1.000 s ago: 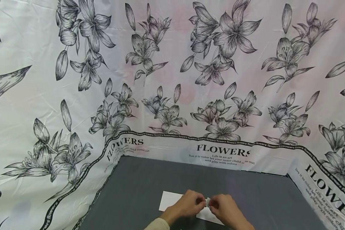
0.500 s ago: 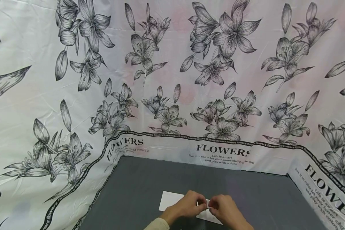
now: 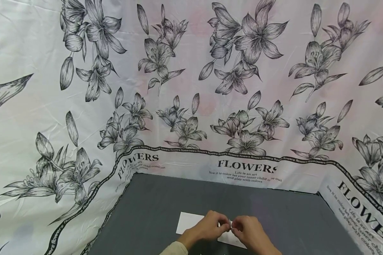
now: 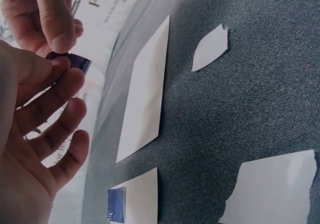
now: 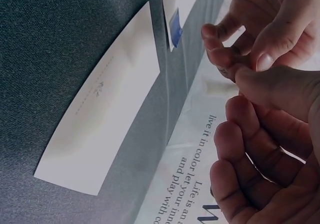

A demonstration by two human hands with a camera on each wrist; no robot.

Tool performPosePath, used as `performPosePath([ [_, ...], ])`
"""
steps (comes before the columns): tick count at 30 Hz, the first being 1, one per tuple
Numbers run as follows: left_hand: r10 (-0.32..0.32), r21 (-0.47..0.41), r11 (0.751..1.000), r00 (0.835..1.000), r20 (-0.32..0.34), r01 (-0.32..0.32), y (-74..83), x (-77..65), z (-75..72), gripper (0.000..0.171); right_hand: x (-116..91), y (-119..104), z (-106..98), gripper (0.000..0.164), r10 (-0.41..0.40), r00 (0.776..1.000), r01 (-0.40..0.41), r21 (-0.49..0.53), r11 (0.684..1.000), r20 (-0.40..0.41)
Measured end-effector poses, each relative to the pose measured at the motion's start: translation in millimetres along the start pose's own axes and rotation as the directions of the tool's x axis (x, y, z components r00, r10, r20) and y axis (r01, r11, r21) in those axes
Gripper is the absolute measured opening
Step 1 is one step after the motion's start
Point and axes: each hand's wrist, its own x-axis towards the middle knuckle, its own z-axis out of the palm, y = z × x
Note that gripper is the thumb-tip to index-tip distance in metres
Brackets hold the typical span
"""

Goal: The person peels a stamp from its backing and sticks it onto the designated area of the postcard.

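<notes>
My left hand (image 3: 210, 225) and right hand (image 3: 250, 230) meet close together over a white card (image 3: 230, 239), fingertips almost touching. Between them they pinch a small scrap of paper (image 4: 80, 63), dark blue-purple in the left wrist view and mostly hidden by the fingers. In the left wrist view my left palm (image 4: 40, 114) faces the camera, its other fingers loosely bent. The right wrist view shows my right thumb pressed near the left fingertips. Faint small print marks the card below.
Left of the hands lies a second white card (image 3: 189, 222) with a blue patch (image 4: 116, 204) at one end. Two torn white paper pieces, a small one (image 4: 210, 49) and a larger one (image 4: 275, 189), lie on the grey surface. Flower-printed cloth (image 3: 185, 106) surrounds it.
The scrap between the fingertips has turned and shows less of its pale side, and the fingertips have drawn slightly closer. The cards have not moved.
</notes>
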Motion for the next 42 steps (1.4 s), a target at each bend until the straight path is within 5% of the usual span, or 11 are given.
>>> performPosePath([
  [16,-0.034,0.009,0.999,0.992,-0.120,0.035,-1.2,2.3,1.7,0.017,-4,-4,-2,0.013,0.048,0.998,-0.049,-0.022,0.999,-0.032],
  [28,-0.064,-0.020,0.998,0.989,-0.137,0.062,3.3,6.0,1.5,0.015,-6,5,-13,0.012,0.079,0.996,-0.077,0.081,0.994,-0.028],
  [42,-0.037,-0.088,0.996,0.985,-0.166,0.023,8.1,21.7,9.2,0.017,-8,13,-27,0.006,0.247,0.969,-0.243,0.169,0.955,-0.002],
])
